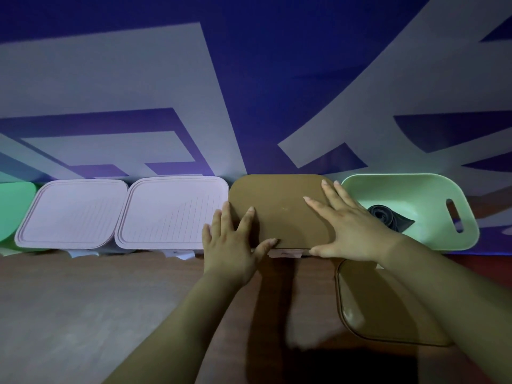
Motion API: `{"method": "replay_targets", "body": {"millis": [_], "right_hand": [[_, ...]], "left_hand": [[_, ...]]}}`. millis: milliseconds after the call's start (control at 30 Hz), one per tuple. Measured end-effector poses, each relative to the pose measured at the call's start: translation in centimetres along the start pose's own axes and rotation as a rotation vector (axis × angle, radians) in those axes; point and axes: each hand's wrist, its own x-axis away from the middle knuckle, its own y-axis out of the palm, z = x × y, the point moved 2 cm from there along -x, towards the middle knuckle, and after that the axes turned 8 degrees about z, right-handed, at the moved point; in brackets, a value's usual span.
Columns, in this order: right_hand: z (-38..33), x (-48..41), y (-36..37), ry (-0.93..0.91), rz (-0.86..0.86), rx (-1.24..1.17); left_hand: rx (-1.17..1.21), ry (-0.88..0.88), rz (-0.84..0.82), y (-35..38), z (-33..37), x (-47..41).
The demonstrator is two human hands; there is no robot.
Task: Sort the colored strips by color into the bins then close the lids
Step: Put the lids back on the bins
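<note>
Nearest the camera, two bare forearms reach forward over a brown wooden surface [83, 300]. On the right a loose tan lid [371, 309] lies on the surface rim-up, with the right forearm crossing over part of it. Further in, both hands lie flat on a brown lid [279, 212] that sits on top of a bin. The left hand [232, 245] has its fingers straight, spread over the lid's left edge, and its thumb along the front edge. The right hand [346, 228] rests palm-down on the lid's right half, fingers extended and thumb at the front edge. Neither hand is curled round anything. A small pale paper label [285, 254] shows just under the lid's front edge, between the two thumbs. To the left in the same row stand two bins with pale lilac lids on, one [171, 212] just beside the brown lid and another [72, 212] beyond it. A green shape [13, 209] is cut off at the far left. To the right stands an open pale green bin [401, 189] with a slot handle, and a dark coiled strip [385, 216] lies inside it. Behind the row rises a blue wall [249, 65] with large pale shapes.
</note>
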Motion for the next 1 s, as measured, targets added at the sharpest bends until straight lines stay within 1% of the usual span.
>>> {"method": "replay_targets", "body": {"millis": [167,333,500,567,633,733,800,867,933,1000], "right_hand": [[0.0,0.0,0.0,0.004,-0.018,-0.019],[0.1,-0.3,0.1,0.0,-0.023,-0.009],[-0.3,-0.5,-0.4,0.012,-0.051,0.067],[-0.8,0.5,-1.0,0.001,-0.001,0.1],[-1.0,2.7,-1.5,-0.021,0.118,0.094],[0.1,8.2,-0.9,-0.024,0.283,0.084],[2.1,12.3,0.4,0.043,0.393,0.068],[4.5,16.4,2.3,0.146,0.45,0.021],[6.7,19.7,4.7,0.257,0.433,-0.017],[8.6,22.2,7.1,0.363,0.378,-0.025]], "left_hand": [[-0.063,0.104,-0.058,-0.3,-0.7,-1.4],[-0.083,0.105,-0.078,0.0,-0.8,-1.5],[-0.084,0.093,-0.103,-0.1,-0.7,-1.5],[-0.096,0.081,-0.115,-0.5,-0.5,-1.2],[-0.096,0.074,-0.098,-1.1,0.0,-0.5],[-0.015,0.124,0.034,-1.5,2.0,2.6],[0.02,0.176,0.101,-1.0,3.7,5.8],[0.051,0.201,0.09,0.7,5.4,9.2],[0.061,0.207,0.004,2.5,7.1,12.1],[0.082,0.193,-0.18,4.5,8.6,14.1]]}}
